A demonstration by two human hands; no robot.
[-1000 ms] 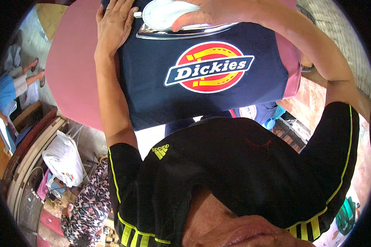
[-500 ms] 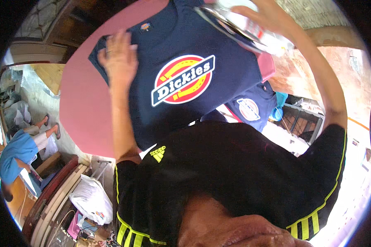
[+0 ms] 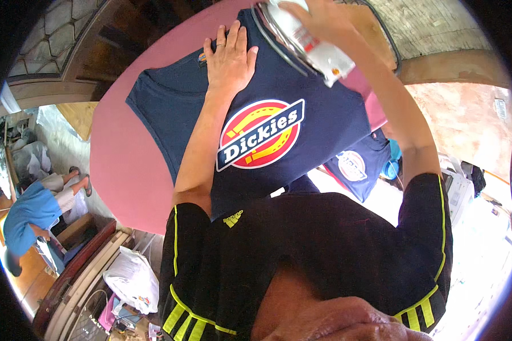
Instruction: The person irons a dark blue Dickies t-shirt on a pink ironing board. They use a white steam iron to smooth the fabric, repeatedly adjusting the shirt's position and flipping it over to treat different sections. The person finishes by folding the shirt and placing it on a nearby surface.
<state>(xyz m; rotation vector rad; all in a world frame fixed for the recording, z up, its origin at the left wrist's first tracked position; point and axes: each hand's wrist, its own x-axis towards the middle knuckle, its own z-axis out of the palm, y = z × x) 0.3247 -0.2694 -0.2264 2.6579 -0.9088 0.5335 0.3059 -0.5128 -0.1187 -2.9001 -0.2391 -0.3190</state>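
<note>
A navy blue sleeveless shirt [image 3: 318,108] with a big round red and yellow print lies spread over a pink ironing surface [image 3: 125,165]. My left hand [image 3: 231,59] rests flat on it beside the neckline, fingers stretched out. At the far side, my right hand [image 3: 318,23] is wrapped round the handle of a clothes iron [image 3: 331,61], white with a metal rim. The iron is over the far right part of the shirt, tilted in view. Whether its soleplate touches the cloth I cannot tell.
Another navy garment [image 3: 352,165] with a similar print hangs or lies at the right, next to a turquoise object [image 3: 391,165]. A white plastic bag [image 3: 132,278] stands at the lower left. Further left, a person in a blue top [image 3: 31,216] bends over. A wooden door frame [image 3: 79,68] borders the far left.
My left hand has slid right and away along the shirt, toward the neckline. The iron in my right hand has moved left. The shirt's left shoulder area looks shifted and more spread out.
</note>
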